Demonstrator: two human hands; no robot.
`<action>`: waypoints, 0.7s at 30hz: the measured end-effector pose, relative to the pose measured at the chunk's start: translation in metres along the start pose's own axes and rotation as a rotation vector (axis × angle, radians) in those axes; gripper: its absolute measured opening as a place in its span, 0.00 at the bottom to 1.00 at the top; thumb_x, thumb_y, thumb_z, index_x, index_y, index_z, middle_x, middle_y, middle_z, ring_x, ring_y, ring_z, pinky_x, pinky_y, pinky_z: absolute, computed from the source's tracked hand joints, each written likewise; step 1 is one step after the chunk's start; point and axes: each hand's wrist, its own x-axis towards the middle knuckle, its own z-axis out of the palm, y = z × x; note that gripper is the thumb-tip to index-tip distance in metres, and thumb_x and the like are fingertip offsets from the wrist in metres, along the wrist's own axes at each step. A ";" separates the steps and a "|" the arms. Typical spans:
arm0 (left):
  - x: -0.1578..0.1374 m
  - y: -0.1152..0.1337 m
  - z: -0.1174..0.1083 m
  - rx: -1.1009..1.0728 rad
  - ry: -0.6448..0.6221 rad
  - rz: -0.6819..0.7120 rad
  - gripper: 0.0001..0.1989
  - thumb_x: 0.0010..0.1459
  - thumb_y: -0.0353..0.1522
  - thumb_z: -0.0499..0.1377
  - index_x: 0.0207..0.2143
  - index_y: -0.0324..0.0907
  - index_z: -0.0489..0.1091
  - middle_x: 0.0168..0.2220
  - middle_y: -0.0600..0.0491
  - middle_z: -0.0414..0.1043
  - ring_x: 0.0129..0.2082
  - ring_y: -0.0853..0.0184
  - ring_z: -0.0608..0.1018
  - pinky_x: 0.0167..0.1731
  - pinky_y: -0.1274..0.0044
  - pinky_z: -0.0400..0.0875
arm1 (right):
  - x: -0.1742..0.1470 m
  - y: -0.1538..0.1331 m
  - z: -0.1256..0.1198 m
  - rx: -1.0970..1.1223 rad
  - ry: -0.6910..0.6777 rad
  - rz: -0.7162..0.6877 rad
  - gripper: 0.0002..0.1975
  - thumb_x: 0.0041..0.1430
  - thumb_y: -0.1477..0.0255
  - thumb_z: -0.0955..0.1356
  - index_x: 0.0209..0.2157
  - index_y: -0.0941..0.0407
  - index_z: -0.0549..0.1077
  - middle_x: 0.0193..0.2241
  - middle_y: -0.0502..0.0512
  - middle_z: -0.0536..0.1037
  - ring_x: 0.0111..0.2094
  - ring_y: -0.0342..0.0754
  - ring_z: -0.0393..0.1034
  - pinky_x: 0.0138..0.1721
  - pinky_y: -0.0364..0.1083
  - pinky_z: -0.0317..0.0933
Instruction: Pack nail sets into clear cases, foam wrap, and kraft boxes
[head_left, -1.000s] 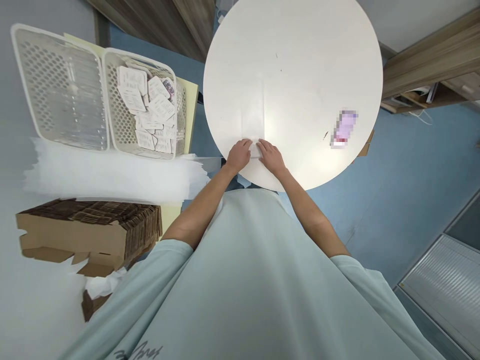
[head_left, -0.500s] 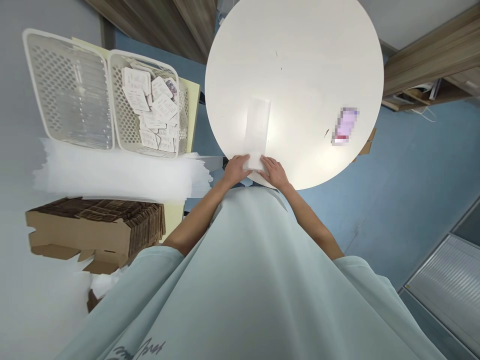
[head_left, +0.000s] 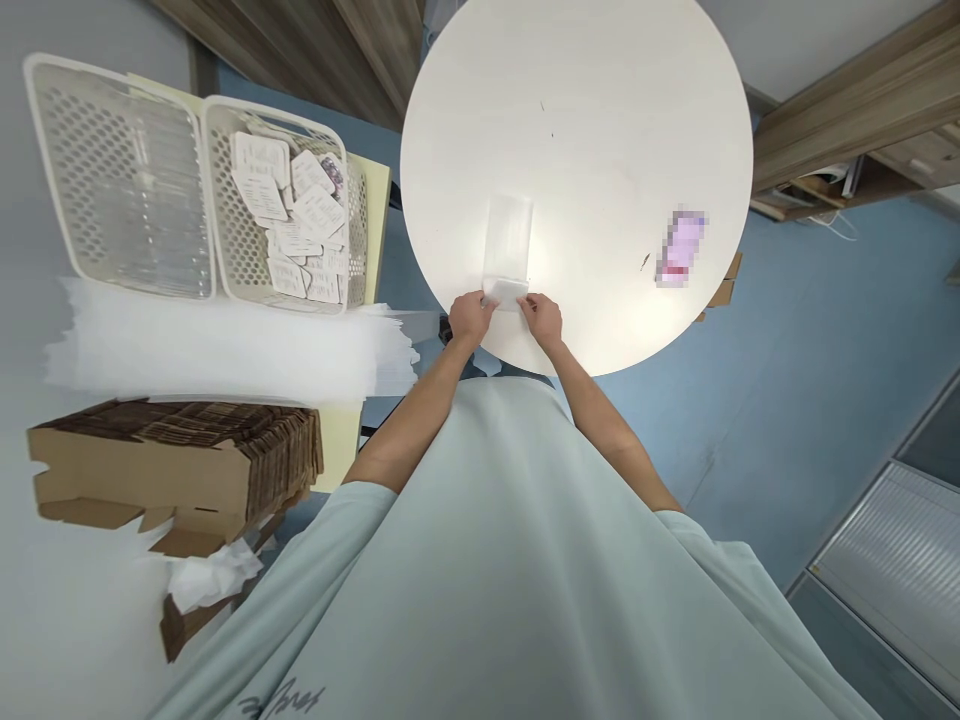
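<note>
A translucent white packing sheet (head_left: 508, 235) lies lengthwise on the round white table (head_left: 600, 120), near its front edge. Its near end is folded over into a small flat bundle, and whatever may be inside the fold is hidden. My left hand (head_left: 471, 318) pinches the bundle's left corner between thumb and fingers. At the opposite corner, my right hand (head_left: 543, 320) grips the same folded end with closed fingers. The far part of the sheet stretches flat away from both hands.
To the left stand a basket of printed white cards (head_left: 296, 220) and a basket of clear plastic pieces (head_left: 165, 200). Below them are a stack of white sheets (head_left: 217, 340) and flattened cardboard boxes (head_left: 142, 470). A blurred purple item (head_left: 682, 245) lies on the table's right.
Both hands have moved slightly forward, away from my body, with the folded end. The fingers, flatter before, now pinch its corners, and the flat stretch of sheet is shorter.
</note>
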 end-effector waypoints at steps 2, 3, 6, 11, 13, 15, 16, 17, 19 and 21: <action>0.001 0.006 -0.002 0.017 -0.011 -0.044 0.15 0.75 0.43 0.64 0.35 0.45 0.73 0.39 0.43 0.81 0.44 0.48 0.81 0.42 0.66 0.72 | 0.003 -0.004 0.000 0.005 0.006 0.063 0.15 0.81 0.58 0.67 0.47 0.53 0.81 0.51 0.60 0.87 0.51 0.58 0.81 0.52 0.52 0.72; 0.001 0.008 -0.003 0.025 -0.020 -0.064 0.14 0.75 0.42 0.63 0.37 0.45 0.74 0.40 0.43 0.81 0.46 0.47 0.82 0.44 0.65 0.74 | 0.004 -0.006 0.000 0.004 0.007 0.091 0.15 0.81 0.58 0.68 0.48 0.53 0.81 0.50 0.60 0.87 0.51 0.58 0.81 0.53 0.53 0.72; 0.001 0.016 -0.004 0.054 0.007 -0.090 0.11 0.74 0.41 0.64 0.49 0.44 0.78 0.49 0.40 0.83 0.54 0.45 0.82 0.51 0.61 0.78 | 0.005 -0.011 0.001 -0.035 0.039 0.121 0.14 0.80 0.60 0.68 0.54 0.54 0.80 0.53 0.62 0.87 0.53 0.59 0.81 0.56 0.56 0.74; 0.011 0.022 0.005 0.082 0.089 0.206 0.30 0.77 0.36 0.59 0.76 0.37 0.65 0.77 0.33 0.66 0.78 0.44 0.66 0.74 0.57 0.68 | 0.011 -0.016 0.000 -0.198 0.063 -0.240 0.26 0.81 0.70 0.60 0.74 0.57 0.69 0.75 0.69 0.72 0.77 0.61 0.63 0.77 0.64 0.61; 0.019 0.021 0.011 0.066 -0.010 0.377 0.29 0.80 0.33 0.50 0.78 0.33 0.63 0.80 0.33 0.62 0.82 0.46 0.62 0.80 0.55 0.59 | 0.018 -0.014 -0.003 -0.242 -0.011 -0.369 0.30 0.80 0.73 0.58 0.78 0.57 0.65 0.79 0.66 0.67 0.82 0.58 0.56 0.82 0.65 0.54; 0.027 0.017 0.015 0.045 -0.084 0.471 0.30 0.79 0.31 0.45 0.78 0.32 0.63 0.80 0.33 0.63 0.83 0.47 0.62 0.82 0.54 0.54 | 0.025 -0.011 -0.009 -0.279 -0.076 -0.413 0.31 0.79 0.74 0.58 0.79 0.59 0.64 0.79 0.66 0.67 0.82 0.59 0.57 0.82 0.65 0.55; 0.031 0.015 0.016 0.036 -0.102 0.495 0.30 0.79 0.30 0.45 0.78 0.32 0.64 0.79 0.34 0.64 0.83 0.47 0.62 0.82 0.53 0.54 | 0.028 -0.009 -0.012 -0.296 -0.102 -0.421 0.31 0.79 0.74 0.60 0.79 0.60 0.65 0.79 0.68 0.68 0.81 0.60 0.59 0.81 0.65 0.56; 0.033 0.012 0.016 0.033 -0.110 0.513 0.31 0.78 0.31 0.47 0.78 0.33 0.64 0.79 0.35 0.64 0.82 0.47 0.63 0.82 0.52 0.54 | 0.030 -0.006 -0.014 -0.314 -0.123 -0.429 0.31 0.79 0.73 0.62 0.78 0.62 0.65 0.79 0.69 0.67 0.81 0.62 0.59 0.81 0.66 0.57; 0.032 0.007 0.014 0.055 -0.117 0.538 0.33 0.74 0.30 0.51 0.79 0.34 0.64 0.80 0.36 0.64 0.82 0.47 0.62 0.82 0.52 0.54 | 0.028 -0.002 -0.017 -0.345 -0.149 -0.456 0.34 0.77 0.70 0.67 0.79 0.63 0.63 0.80 0.71 0.64 0.82 0.65 0.57 0.81 0.67 0.56; 0.024 0.002 0.011 0.109 -0.136 0.559 0.36 0.70 0.28 0.55 0.79 0.31 0.63 0.81 0.35 0.61 0.83 0.46 0.61 0.83 0.52 0.53 | 0.019 0.002 -0.014 -0.375 -0.160 -0.477 0.39 0.75 0.69 0.70 0.80 0.64 0.61 0.82 0.72 0.60 0.83 0.66 0.54 0.82 0.67 0.54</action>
